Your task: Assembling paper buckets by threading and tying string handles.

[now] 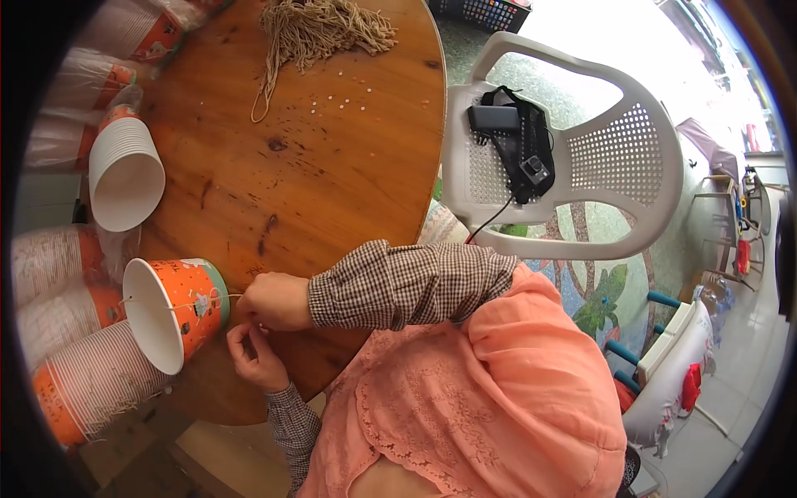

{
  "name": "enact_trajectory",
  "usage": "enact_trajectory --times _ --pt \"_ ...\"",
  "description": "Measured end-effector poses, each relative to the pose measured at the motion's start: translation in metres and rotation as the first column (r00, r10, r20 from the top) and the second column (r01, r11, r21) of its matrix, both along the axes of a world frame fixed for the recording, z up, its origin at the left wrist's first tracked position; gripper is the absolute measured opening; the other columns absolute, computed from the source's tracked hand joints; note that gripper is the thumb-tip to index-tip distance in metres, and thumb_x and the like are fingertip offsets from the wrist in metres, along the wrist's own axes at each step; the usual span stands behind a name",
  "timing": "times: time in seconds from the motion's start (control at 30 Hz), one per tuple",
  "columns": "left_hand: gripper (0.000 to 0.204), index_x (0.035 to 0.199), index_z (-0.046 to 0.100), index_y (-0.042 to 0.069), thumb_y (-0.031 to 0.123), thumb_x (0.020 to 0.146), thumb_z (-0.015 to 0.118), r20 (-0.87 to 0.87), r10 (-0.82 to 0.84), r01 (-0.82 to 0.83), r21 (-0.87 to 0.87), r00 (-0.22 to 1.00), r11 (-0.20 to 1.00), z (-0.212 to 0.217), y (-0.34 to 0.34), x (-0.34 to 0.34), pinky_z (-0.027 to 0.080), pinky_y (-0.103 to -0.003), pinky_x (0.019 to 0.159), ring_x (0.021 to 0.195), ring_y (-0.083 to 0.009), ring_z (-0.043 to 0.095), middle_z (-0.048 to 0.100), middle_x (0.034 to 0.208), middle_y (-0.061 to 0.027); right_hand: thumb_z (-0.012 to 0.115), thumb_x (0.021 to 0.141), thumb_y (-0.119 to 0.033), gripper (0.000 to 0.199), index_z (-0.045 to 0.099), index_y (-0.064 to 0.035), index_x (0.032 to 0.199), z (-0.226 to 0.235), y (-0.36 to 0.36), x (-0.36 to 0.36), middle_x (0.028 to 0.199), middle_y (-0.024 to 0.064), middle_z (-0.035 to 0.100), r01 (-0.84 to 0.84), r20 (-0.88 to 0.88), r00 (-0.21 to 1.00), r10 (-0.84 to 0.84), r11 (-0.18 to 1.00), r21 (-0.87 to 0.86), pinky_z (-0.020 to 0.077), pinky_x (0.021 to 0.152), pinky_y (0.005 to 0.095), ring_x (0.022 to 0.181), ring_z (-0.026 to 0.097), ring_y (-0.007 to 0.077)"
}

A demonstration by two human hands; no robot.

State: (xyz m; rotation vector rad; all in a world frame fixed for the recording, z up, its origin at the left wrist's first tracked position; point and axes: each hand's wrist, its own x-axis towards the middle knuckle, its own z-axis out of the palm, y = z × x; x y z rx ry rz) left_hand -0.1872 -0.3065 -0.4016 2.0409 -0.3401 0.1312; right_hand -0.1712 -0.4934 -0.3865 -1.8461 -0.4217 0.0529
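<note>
An orange paper cup [189,286] with a white inside and a green band lies on its side at the table's left edge, mouth facing left. A thin beige cord [222,296] runs along its outside, and a short end pokes out past the rim. My right hand [279,302] is closed on the cord just off the cup's base. Close below it, my left hand [257,358] has its fingers curled together near the right fingertips. What the left fingers pinch is hidden.
A bundle of beige cords [328,31] lies at the table's [357,166] far side, near small white dots. Stacked paper cups [126,178] line the left, some in clear plastic. A white plastic chair [618,141] holds a black strap with devices [519,137]. A black basket [481,12] stands beyond.
</note>
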Motion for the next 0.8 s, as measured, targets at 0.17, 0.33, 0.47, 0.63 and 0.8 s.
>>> enact_trajectory --times 0.17,0.33,0.47,0.63,0.8 --pt "0.006 0.096 0.056 -0.002 0.004 0.093 0.055 0.038 0.055 -0.054 -0.028 0.998 0.998 0.006 -0.008 -0.010 0.048 -0.025 0.068 0.075 -0.0123 0.054 0.055 0.088 -0.0045 0.062 0.075 -0.014 0.010 0.062 -0.0039 0.076 0.004 -0.001 -0.008 0.072 0.0165 0.064 0.011 0.027 1.000 -0.013 0.998 0.056 0.0501 0.064 0.0444 0.072 0.063 0.0355" --pt "0.009 0.099 0.056 -0.002 0.005 0.093 0.056 -0.013 0.104 -0.104 -0.024 0.995 0.994 -0.001 -0.001 -0.015 0.049 -0.025 0.070 0.080 -0.0123 0.057 0.058 0.091 -0.0049 0.064 0.074 -0.015 0.013 0.063 -0.0043 0.080 0.000 0.001 -0.006 0.075 0.0174 0.064 -0.042 0.018 0.999 0.041 0.998 0.043 0.0504 0.065 0.0449 0.073 0.063 0.0366" --pt "0.011 0.101 0.057 -0.001 0.007 0.094 0.056 0.013 0.112 -0.112 0.010 0.994 0.994 -0.001 0.002 -0.019 0.049 -0.025 0.071 0.081 -0.0120 0.058 0.060 0.092 -0.0053 0.065 0.073 -0.017 0.013 0.065 -0.0069 0.082 -0.012 0.011 0.001 0.076 0.0167 0.065 -0.057 0.067 0.996 0.059 0.998 -0.031 0.0514 0.067 0.0436 0.073 0.063 0.0366" --pt "0.014 0.106 0.057 -0.001 0.005 0.095 0.053 0.053 0.165 -0.159 -0.116 0.985 0.981 0.010 0.004 -0.053 0.049 -0.026 0.077 0.085 -0.0133 0.059 0.060 0.098 -0.0069 0.063 0.080 -0.011 0.012 0.066 -0.0047 0.090 -0.013 0.004 0.005 0.079 0.0143 0.067 -0.042 0.086 0.995 0.043 0.999 -0.005 0.0534 0.064 0.0359 0.068 0.067 0.0285" --pt "0.020 0.110 0.057 -0.002 0.002 0.090 0.058 0.299 0.251 -0.234 -0.094 0.921 0.968 0.046 0.045 -0.060 0.050 -0.030 0.081 0.093 -0.0183 0.058 0.058 0.105 -0.0109 0.057 0.091 -0.010 0.013 0.063 0.0009 0.097 0.007 -0.002 0.002 0.077 0.0054 0.066 -0.108 -0.180 0.974 0.134 0.983 0.151 0.0531 0.059 0.0251 0.066 0.063 0.0094"
